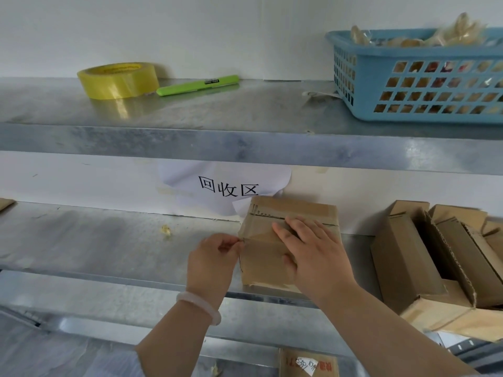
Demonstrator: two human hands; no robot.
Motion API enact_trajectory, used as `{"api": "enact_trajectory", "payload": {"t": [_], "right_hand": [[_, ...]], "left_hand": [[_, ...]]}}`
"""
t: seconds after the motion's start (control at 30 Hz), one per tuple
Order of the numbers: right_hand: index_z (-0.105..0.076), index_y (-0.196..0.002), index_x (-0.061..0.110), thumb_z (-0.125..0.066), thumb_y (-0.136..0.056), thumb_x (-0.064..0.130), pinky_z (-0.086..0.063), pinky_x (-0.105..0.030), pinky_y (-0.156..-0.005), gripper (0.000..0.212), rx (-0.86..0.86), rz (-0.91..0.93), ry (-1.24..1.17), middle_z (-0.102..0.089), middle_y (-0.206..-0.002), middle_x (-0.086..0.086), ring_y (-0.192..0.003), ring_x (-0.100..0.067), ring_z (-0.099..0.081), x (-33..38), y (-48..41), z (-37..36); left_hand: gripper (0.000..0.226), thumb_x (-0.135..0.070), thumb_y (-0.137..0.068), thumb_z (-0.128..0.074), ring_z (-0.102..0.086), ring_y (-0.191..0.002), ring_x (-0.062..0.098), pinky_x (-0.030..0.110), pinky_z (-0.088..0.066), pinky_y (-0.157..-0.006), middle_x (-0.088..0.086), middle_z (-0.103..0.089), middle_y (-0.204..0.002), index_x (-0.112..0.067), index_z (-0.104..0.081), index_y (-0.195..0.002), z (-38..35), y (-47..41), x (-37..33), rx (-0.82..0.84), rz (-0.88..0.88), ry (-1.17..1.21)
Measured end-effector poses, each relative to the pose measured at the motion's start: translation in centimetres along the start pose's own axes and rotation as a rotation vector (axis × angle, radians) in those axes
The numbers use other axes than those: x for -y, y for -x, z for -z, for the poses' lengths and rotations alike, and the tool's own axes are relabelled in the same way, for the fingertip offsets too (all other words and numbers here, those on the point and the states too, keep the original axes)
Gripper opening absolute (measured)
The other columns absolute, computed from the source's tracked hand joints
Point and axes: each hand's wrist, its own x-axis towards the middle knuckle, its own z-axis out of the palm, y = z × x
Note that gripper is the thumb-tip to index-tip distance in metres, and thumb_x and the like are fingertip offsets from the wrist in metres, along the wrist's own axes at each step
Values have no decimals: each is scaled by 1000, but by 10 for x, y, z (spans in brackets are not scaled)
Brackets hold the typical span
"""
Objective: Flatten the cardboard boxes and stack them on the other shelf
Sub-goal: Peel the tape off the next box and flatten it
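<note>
A small taped cardboard box (261, 257) stands on the middle metal shelf (109, 240), below a paper sign on the wall. My right hand (313, 251) lies flat on top of the box, fingers spread and pressing down. My left hand (215, 259) is at the box's left edge, thumb and finger pinching the end of the tape there. A white bangle sits on my left wrist.
Several open cardboard boxes (435, 257) are packed together at the right of the same shelf. The upper shelf holds a yellow tape roll (118, 80), a green cutter (197, 85) and a blue basket (419, 74). Another box (307, 363) shows on the shelf below.
</note>
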Motion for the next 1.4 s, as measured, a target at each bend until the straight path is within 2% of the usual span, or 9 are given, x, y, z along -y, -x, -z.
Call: {"api": "enact_trajectory", "payload": {"t": [0.17,0.3,0.47,0.6,0.8,0.97,1.1,1.27,1.4], "right_hand": [[-43,-143,32,-57,-88,37,-26,-40,-115,57,-17,4,1,-48,-144,3,-135,-18,-41,1,2,0],[-48,-140,29,-64,-84,33,-32,-42,-112,58,-48,1,-10,-53,-140,0,-132,-21,-46,1,1,-1],[-46,-141,31,-62,-85,34,-28,-40,-113,59,-44,6,14,-51,-141,2,-132,-20,-45,0,1,-2],[-45,-142,31,-61,-86,36,-27,-39,-113,58,-37,8,22,-50,-142,2,-133,-20,-45,1,1,-1],[-48,-140,29,-63,-85,34,-30,-40,-112,58,-59,16,15,-52,-140,0,-132,-21,-46,1,5,-1],[-48,-140,29,-63,-85,34,-33,-43,-113,58,-68,26,-8,-52,-140,-1,-132,-22,-46,0,5,-2],[-48,-140,30,-62,-85,35,-31,-42,-113,57,-70,27,-6,-53,-140,1,-132,-21,-46,-1,4,-2],[-49,-140,31,-61,-84,38,-27,-39,-113,58,-70,25,13,-52,-140,2,-131,-19,-46,-1,4,-2],[-53,-137,29,-63,-81,37,-30,-39,-112,57,-95,28,14,-56,-136,1,-128,-20,-50,-1,6,-3]], "left_hand": [[8,-28,-88,-65,-57,-68,3,12,-46,-64,-12,-62,-82,-22,-70,-88,3,0,1,-32,-254,-242],[12,-31,-90,-60,-53,-64,4,17,-44,-57,-10,-58,-78,-25,-62,-79,3,-3,-2,13,-223,-339],[20,-25,-89,-56,-50,-52,6,16,-40,-49,-1,-63,-62,-18,-63,-72,-2,-7,-10,173,140,-34],[28,-18,-89,-58,-54,-60,12,33,-53,-74,-1,-56,-59,-16,-60,-62,8,-7,-15,339,431,567],[31,-15,-91,-57,-51,-58,12,29,-51,-65,0,-53,-62,-17,-59,-60,12,-5,-10,366,439,876],[16,-26,-83,-67,-59,-58,7,21,-52,-60,-6,-63,-62,-26,-64,-67,11,-8,-6,76,95,267],[19,-30,-81,-73,-61,-79,-4,5,-46,-67,-20,-61,-94,-39,-62,-93,25,-17,1,38,-288,83],[14,-20,-79,-77,-63,-86,9,26,-50,-80,-11,-69,-93,-24,-76,-92,30,-23,-1,109,-698,-253],[3,-12,-83,-71,-62,-76,17,32,-52,-71,-4,-68,-82,-15,-71,-83,26,-26,-8,95,-734,-325]]}}
